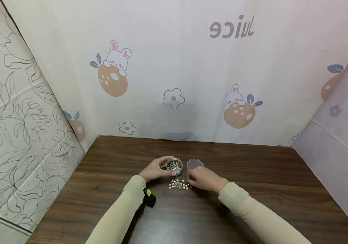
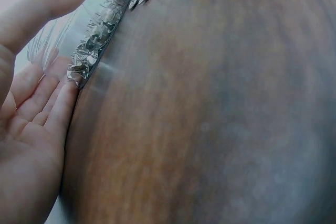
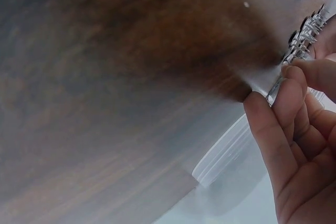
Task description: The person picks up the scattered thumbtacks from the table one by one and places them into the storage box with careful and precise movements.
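Observation:
A clear round tub [image 1: 174,166] stands on the table, holding many small silver pronged studs. My left hand [image 1: 158,169] grips it from the left, thumb on the near side and fingers round the far side; the left wrist view shows the studs [image 2: 97,35] through its wall. In front of the tub lies a loose group of the same studs [image 1: 178,184]. At the right end of that group my right hand [image 1: 204,178] pinches a stud [image 3: 273,92] between its fingertips, mostly covered by them. Just behind this hand is a clear round lid [image 1: 194,162].
The dark wooden table [image 1: 174,220] reaches back to a printed curtain [image 1: 174,67]. Another curtain [image 1: 15,101] hangs at its left side. A black wrist camera [image 1: 150,198] sits below my left wrist, close to the tabletop.

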Motion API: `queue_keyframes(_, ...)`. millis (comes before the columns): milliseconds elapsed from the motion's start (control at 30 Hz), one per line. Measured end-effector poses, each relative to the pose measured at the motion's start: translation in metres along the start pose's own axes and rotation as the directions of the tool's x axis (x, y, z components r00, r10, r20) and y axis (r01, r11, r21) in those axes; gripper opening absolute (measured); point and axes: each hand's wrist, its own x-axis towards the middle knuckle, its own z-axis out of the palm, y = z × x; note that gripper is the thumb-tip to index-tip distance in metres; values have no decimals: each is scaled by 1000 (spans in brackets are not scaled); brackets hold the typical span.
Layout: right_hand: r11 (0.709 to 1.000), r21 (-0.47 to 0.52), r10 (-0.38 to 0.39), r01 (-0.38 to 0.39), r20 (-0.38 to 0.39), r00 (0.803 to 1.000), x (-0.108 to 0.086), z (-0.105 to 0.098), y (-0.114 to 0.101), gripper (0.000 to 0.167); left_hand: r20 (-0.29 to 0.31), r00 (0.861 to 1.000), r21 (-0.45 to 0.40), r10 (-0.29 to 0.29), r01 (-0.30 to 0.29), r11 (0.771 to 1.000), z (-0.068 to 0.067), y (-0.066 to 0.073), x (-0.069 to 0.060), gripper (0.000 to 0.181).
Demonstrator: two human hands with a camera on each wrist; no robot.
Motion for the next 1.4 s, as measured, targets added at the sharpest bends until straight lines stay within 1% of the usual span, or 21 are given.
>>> queue_keyframes(200, 1000, 27, -9, 10, -5, 1000, 0, -3, -1, 11, 3, 1000, -4, -2, 2, 1000, 0, 1, -1, 71)
queue_keyframes(433, 998, 61, 16, -15, -17, 1000, 2, -4, 1, 11, -5, 1000, 2, -8, 8, 1000, 2, 0, -1, 70)
queue_keyframes(533, 997, 75, 33, -30, -37, 999, 3, -5, 1, 10, -5, 1000, 3, -7, 7, 1000, 2, 0, -1, 70)
queue_keyframes(733, 997, 63, 57, -52, -89, 994, 8, -9, 1, 7, -1, 1000, -2, -5, 5, 1000, 2, 1, -2, 70)
queue_keyframes(867, 995, 84, 67, -57, -119, 991, 11, -11, 0, 5, 3, 1000, -10, 2, -2, 1000, 1, 0, -1, 70)
queue_keyframes(1100, 997, 72, 46, -33, -183, 982, 17, -13, -1, 6, 3, 1000, -7, 6, -6, 1000, 1, -1, 1, 71)
queue_keyframes(1333, 998, 61, 35, -23, -202, 979, 27, -15, -6, 9, -2, 1000, 19, -14, 14, 1000, -1, -20, 11, 71)
queue_keyframes(1400, 998, 62, 28, -15, -215, 976, 30, -15, -7, 9, 1, 1000, 29, -17, 17, 999, -3, -24, 12, 71)
